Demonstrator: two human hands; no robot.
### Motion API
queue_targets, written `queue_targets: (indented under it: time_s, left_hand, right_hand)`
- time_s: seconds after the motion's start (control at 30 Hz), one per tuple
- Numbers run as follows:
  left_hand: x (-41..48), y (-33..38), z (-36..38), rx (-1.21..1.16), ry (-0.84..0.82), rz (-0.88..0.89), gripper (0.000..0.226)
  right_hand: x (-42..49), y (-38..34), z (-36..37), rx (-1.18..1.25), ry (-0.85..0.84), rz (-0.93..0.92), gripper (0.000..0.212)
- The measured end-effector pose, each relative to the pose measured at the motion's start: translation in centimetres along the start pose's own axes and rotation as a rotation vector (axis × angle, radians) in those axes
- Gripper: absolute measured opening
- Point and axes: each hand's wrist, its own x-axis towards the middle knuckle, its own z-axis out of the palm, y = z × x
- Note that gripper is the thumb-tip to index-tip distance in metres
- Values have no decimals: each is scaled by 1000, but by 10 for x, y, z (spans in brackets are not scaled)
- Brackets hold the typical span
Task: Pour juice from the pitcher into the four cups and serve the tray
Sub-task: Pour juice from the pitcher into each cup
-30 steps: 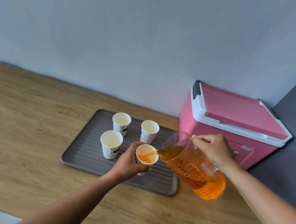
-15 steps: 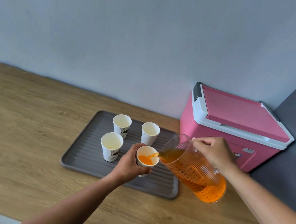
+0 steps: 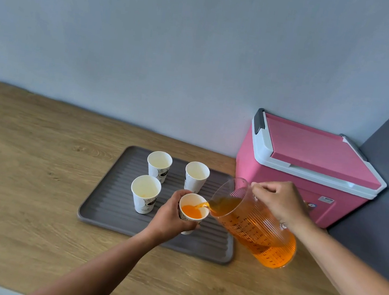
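Observation:
My left hand [image 3: 170,214] grips a white paper cup [image 3: 192,212] at the front right of the grey ribbed tray [image 3: 108,208]. My right hand [image 3: 280,200] holds the clear ribbed pitcher [image 3: 255,226] by its handle, tilted left, and orange juice streams from its spout into that cup. The cup holds some juice. Three other white paper cups stand upright on the tray: front left [image 3: 145,196], back left [image 3: 159,166] and back right [image 3: 196,176]; their insides look pale.
A pink cooler box [image 3: 309,167] with a white rim and closed lid stands against the wall right behind the pitcher. The tray lies on a wooden counter [image 3: 24,174]; a dark grey wall [image 3: 384,197] closes off the right side.
The juice level in the held cup has risen. Hands, cup and pitcher have stayed nearly in place; the view shifted slightly.

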Motion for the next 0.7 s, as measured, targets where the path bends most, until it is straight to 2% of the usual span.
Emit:
queue_targets:
  time_s: [0.43, 0.7]
  left_hand:
    - [2, -1, 1, -1, -13, -7, 79]
    - [2, -1, 0, 0, -15, -4, 80]
  right_hand:
    - [3, 9, 4, -23, -3, -20, 34]
    - [3, 9, 4, -30, -6, -20, 32]
